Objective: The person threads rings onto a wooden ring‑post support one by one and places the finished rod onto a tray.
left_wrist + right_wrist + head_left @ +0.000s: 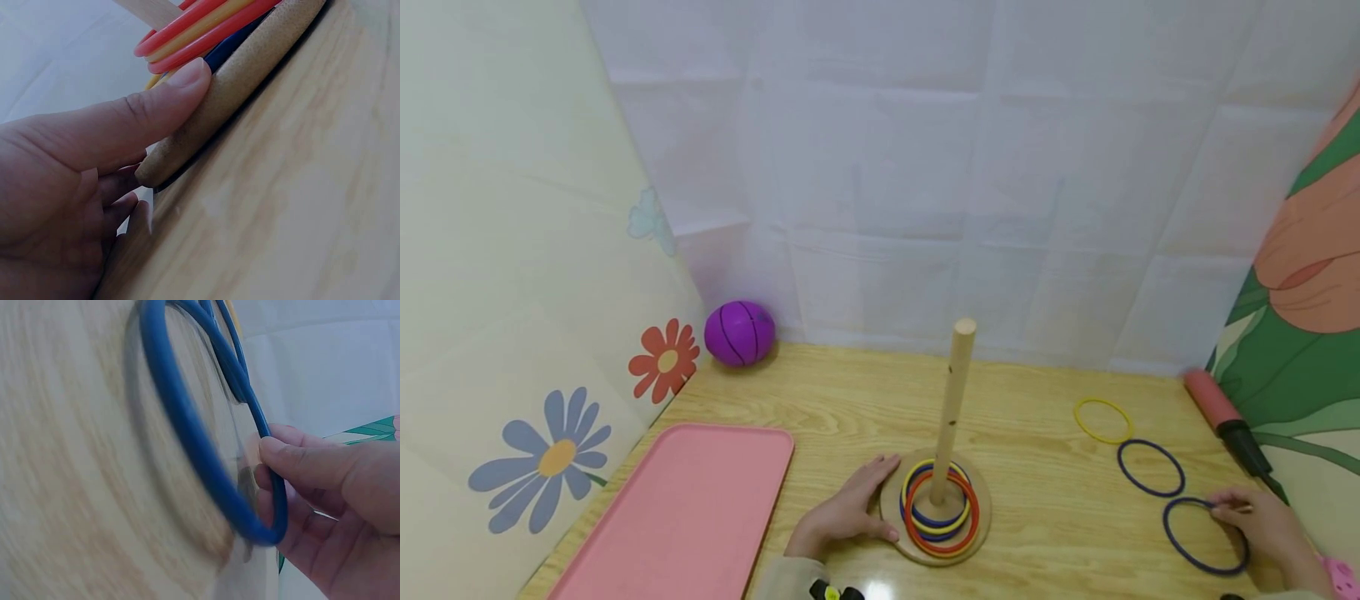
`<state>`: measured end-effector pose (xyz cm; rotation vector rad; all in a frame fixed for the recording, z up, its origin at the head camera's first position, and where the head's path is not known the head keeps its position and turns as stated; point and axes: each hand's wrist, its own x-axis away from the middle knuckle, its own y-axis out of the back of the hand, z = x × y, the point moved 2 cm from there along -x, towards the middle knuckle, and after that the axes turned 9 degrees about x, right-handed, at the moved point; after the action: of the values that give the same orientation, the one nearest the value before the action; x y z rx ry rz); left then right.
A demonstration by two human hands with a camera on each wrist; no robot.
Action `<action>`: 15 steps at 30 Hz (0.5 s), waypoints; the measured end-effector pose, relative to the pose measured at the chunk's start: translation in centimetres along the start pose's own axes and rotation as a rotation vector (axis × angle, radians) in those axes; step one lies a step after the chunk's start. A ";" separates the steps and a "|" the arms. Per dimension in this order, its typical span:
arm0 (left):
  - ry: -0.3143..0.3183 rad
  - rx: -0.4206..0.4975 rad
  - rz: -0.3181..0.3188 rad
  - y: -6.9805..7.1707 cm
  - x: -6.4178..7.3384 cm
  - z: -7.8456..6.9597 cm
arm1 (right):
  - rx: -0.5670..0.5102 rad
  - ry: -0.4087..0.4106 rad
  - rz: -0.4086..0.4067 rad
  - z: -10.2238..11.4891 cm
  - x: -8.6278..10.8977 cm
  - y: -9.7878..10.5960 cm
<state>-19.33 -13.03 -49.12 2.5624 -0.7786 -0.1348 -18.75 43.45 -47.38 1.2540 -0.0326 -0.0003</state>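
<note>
A wooden ring toss stand (982, 533) with an upright peg (955, 400) stands at the middle front of the table. Several red, yellow and blue rings lie stacked around the foot of the peg. My left hand (852, 505) grips the left edge of the round base, its thumb (178, 87) on the rim and its fingers along the far side. At the right, my right hand (1262, 525) pinches a blue ring (189, 434) between thumb and fingers. That ring is tilted, one side raised off the wood in the right wrist view.
Another blue ring (1182, 475) and a yellow ring (1129, 427) lie beyond the right hand. A pink and black hand pump (1213, 400) lies along the right edge. A pink tray (700, 500) is at the left, with a purple ball (739, 333) behind it.
</note>
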 end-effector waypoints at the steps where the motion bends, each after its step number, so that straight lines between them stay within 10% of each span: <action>1: -0.001 -0.001 -0.001 0.0 0.0 0.0 | -0.005 -0.003 -0.003 0.0 0.0 0.0; 15: 0.007 -0.001 -0.007 0.0 0.0 0.0 | 0.009 -0.053 -0.017 0.3 0.5 0.9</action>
<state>-19.31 -13.06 -49.17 2.5637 -0.7666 -0.1281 -18.27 43.49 -46.41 1.2627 -0.0681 -0.0483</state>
